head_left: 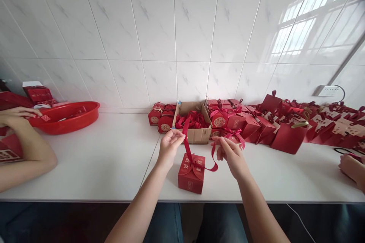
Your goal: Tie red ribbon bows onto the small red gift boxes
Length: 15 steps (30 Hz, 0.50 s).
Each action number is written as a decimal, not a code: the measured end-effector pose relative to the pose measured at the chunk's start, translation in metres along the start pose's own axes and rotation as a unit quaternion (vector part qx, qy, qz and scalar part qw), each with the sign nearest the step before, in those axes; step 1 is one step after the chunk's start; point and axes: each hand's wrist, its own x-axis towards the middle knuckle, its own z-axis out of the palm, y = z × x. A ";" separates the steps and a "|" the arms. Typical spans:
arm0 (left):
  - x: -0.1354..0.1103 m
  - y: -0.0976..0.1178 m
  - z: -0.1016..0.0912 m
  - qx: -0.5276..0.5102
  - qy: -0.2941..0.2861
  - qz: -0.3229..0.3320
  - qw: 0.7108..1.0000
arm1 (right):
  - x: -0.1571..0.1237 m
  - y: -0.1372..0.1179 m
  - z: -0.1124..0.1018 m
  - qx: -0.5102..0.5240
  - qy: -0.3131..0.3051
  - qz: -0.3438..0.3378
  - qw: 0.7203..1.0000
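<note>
— Nearest you, between your forearms at the counter's front edge, what is sitting there?

— You are working over a small red gift box (191, 174) with gold characters. It is standing upright on the white counter (108, 159), at six o'clock in your view and close to the edge.

— And what are your hands doing?

— They are spread apart, each one pinching an end of a dark red ribbon (186, 140). Your left hand (170, 145) is lifting one tail at eleven o'clock from the gift box. Your right hand (231, 155) is drawing the other tail out at two o'clock. The middle of the ribbon is crossing on the box's scalloped top.

— How far along is it looking?

— The gift box is looking closed and the ribbon is lying across its lid, but no bow is showing on it yet. I am judging the tying as begun and not finished. At twelve o'clock an open cardboard box (196, 134) is holding loose ribbons (194, 120). Beside it, from eleven round to three o'clock, many red boxes are crowding the wall side, several of them wearing tied bows (225, 113).

— Is anyone else working?

— At nine o'clock a co-worker's hand (17, 115) is resting at a red basin (67, 115). At three o'clock another person's hand (352, 167) is showing at the edge of your view.
</note>
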 end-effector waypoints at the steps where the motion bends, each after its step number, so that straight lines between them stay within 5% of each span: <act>1: 0.001 0.001 0.001 0.005 -0.001 0.004 1.000 | -0.001 0.000 0.002 -0.005 -0.010 0.013 1.000; 8: 0.007 0.002 0.003 0.021 -0.011 0.014 1.000 | -0.018 0.017 0.001 -0.091 -0.070 0.051 0.992; 13: 0.001 0.006 -0.001 0.057 -0.030 0.034 0.997 | -0.044 0.051 -0.007 -0.145 -0.294 0.193 0.925; 15: -0.003 0.009 -0.002 0.084 -0.036 0.044 0.995 | -0.052 0.069 -0.007 -0.118 -0.241 0.225 0.937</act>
